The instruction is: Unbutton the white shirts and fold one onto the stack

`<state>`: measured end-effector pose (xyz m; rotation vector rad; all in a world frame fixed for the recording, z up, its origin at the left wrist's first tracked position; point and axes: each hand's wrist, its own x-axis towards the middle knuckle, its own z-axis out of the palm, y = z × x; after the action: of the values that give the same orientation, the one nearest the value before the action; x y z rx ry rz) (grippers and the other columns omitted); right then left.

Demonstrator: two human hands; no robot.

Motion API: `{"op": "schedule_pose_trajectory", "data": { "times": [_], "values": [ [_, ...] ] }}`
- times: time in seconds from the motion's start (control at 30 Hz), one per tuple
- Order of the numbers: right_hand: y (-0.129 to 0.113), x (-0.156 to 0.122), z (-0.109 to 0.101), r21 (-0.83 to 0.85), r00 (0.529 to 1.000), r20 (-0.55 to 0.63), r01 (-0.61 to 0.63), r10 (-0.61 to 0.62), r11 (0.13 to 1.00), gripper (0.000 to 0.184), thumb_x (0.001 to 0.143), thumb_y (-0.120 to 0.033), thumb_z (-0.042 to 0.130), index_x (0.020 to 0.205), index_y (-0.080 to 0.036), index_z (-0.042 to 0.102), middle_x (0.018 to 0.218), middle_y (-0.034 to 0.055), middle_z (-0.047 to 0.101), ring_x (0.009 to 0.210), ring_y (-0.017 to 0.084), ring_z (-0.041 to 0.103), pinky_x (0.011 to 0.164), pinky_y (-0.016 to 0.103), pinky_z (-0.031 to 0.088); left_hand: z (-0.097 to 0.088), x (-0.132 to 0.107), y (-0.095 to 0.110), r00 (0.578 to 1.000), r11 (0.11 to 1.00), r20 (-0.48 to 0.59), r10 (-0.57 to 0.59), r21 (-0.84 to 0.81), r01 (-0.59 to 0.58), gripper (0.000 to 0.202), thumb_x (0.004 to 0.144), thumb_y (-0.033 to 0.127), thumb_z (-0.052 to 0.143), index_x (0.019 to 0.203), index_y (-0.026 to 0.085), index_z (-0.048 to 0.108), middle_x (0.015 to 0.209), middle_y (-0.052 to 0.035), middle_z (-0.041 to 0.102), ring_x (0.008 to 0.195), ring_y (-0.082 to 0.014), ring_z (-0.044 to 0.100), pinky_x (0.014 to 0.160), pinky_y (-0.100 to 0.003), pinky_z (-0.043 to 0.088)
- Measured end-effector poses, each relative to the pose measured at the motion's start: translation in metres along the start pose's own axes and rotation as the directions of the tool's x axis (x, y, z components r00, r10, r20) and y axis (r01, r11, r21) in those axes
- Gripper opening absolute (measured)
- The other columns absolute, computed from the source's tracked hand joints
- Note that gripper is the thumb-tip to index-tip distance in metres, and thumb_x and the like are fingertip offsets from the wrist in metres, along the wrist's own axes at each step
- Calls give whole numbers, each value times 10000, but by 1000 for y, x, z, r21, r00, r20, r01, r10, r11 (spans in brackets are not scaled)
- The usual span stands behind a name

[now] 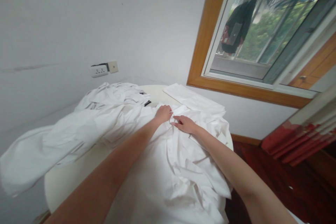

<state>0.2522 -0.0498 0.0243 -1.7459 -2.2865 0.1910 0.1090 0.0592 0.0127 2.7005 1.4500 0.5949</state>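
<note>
A crumpled white shirt [170, 168] lies spread over a round white table [68, 178] in front of me. Both my arms reach forward over it. My left hand [163, 113] is closed, pinching the cloth near the shirt's far end. My right hand [184, 124] lies right beside it, fingers pressed together on the same bit of cloth. The two hands almost touch. A folded white garment [193, 99] rests just beyond my hands.
A heap of white garments [105, 106] lies at the table's far left, one hanging over the left edge. A wall socket [99, 70] sits behind. A wood-framed window [252, 38] is at right; red cloth [296, 140] and dark red floor lie below it.
</note>
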Motion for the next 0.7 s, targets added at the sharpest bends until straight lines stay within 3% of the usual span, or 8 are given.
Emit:
{"op": "schedule_pose_trajectory", "data": {
  "times": [0.17, 0.3, 0.43, 0.5, 0.6, 0.7],
  "values": [
    [-10, -7, 6, -49, 999, -36, 2, -4, 999, 593, 890, -617, 386, 1314, -219, 502, 953, 72, 660, 883, 213, 593, 762, 301, 414, -7, 6, 4, 1000, 1000, -14, -13, 15, 14, 189, 891, 259, 492, 991, 139, 598, 967, -101, 667, 936, -217, 610, 821, -310, 454],
    [-14, -12, 15, -143, 995, -95, -21, 7, 990, 518, 930, -534, 355, 1305, -216, 520, 1055, 106, 639, 980, 238, 579, 826, 325, 411, -11, -6, 16, 999, 999, -51, -12, 52, 14, 183, 877, 193, 489, 1022, 130, 581, 1024, -133, 625, 1018, -244, 563, 886, -353, 428],
    [-13, -10, 14, -101, 994, -111, 2, -13, 995, 409, 933, -383, 414, 1279, -216, 554, 1008, 93, 653, 931, 210, 591, 815, 300, 416, -17, -26, 22, 986, 996, -148, 73, 60, -65, 249, 862, 217, 516, 1106, 189, 556, 1117, -102, 581, 1097, -238, 509, 939, -368, 412],
    [-8, -9, 7, -41, 996, -79, 28, -31, 999, 357, 915, -330, 453, 1210, -204, 611, 938, 75, 663, 853, 183, 596, 781, 273, 422, -13, -38, 20, 979, 987, -128, 156, 55, -150, 241, 879, 261, 495, 1099, 214, 581, 1122, -81, 599, 1098, -230, 514, 947, -368, 417],
    [7, -18, -16, 23, 999, -21, 44, -44, 999, 299, 912, -276, 454, 1078, -183, 685, 907, 64, 674, 820, 155, 594, 769, 242, 421, 2, -57, 13, 967, 967, -51, 251, 51, -248, 335, 917, 340, 426, 1202, 235, 568, 1284, -66, 563, 1203, -228, 477, 1013, -374, 385],
    [29, -41, -41, -58, 997, -14, -83, 82, 995, 310, 881, -269, 515, 1152, -201, 649, 1033, 77, 669, 935, 178, 595, 832, 261, 419, 15, -69, 8, 968, 966, -14, 252, 60, -251, 430, 939, 384, 363, 1323, 241, 495, 1432, -62, 446, 1320, -245, 386, 1091, -401, 304]
  ]
}}
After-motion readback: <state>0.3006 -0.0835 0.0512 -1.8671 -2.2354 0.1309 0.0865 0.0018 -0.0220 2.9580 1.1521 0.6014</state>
